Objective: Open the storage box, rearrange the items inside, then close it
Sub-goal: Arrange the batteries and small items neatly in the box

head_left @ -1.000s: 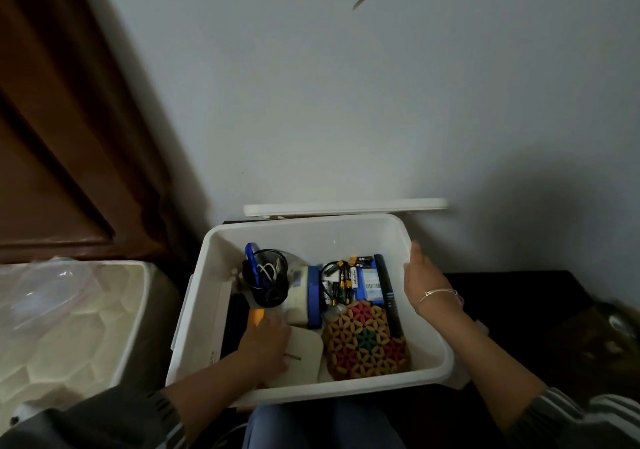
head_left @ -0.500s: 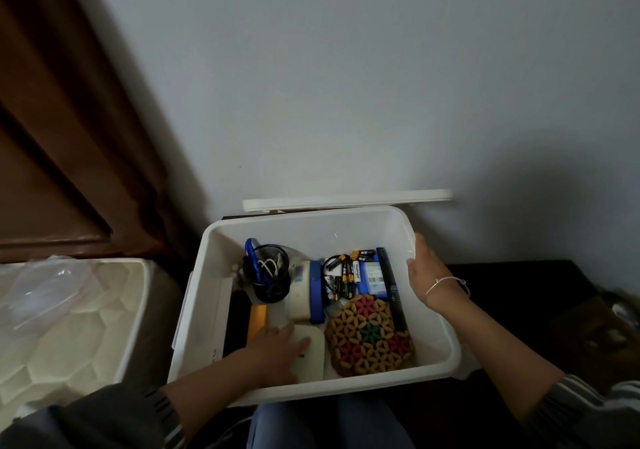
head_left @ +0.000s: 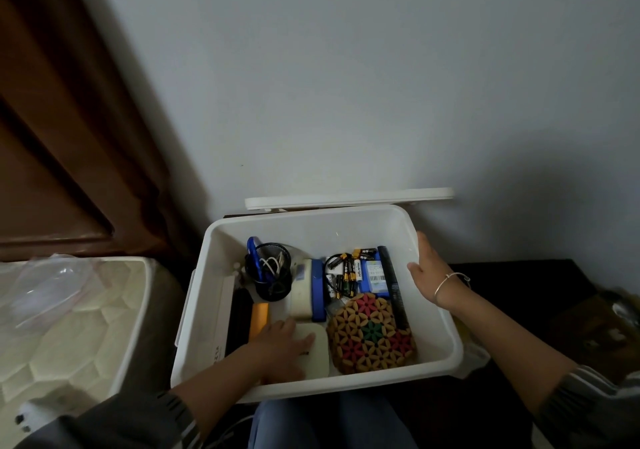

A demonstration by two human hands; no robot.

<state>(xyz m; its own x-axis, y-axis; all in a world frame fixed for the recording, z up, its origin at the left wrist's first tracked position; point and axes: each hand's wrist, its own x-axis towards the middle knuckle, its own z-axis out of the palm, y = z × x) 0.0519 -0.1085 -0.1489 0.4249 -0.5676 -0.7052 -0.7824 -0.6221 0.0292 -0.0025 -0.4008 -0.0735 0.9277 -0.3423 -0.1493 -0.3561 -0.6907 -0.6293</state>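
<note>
At the far left of the frame lies a quilted mattress with a clear plastic bag on it; neither is part of the job.

The storage box sits in the lower middle, open, and its lid stands on edge just behind it against the wall. Box and lid look like stiff, smooth plastic, probably light for their size. The lid is best taken by its long edges with both hands.

Inside, along the left wall, lie a black slab and an orange piece. Above them stands a mesh cup with pens and a cable; it looks tall and easy to tip, so hold it low around the body.

The left hand lies flat on a cream case at the front of the box, fingers fairly straight, pressing and not gripping. The case looks rigid and slick; I would pinch it at its edges.

Next comes a white and blue case, then loose batteries, small and likely to roll, better scooped together. A blue packet and a thin black comb lie beside them. Below these is a beaded mat, probably floppy, so lift it from underneath.

The right hand rests on the right rim, fingers stretched along it and thumb inside the wall, steadying the box.
</note>
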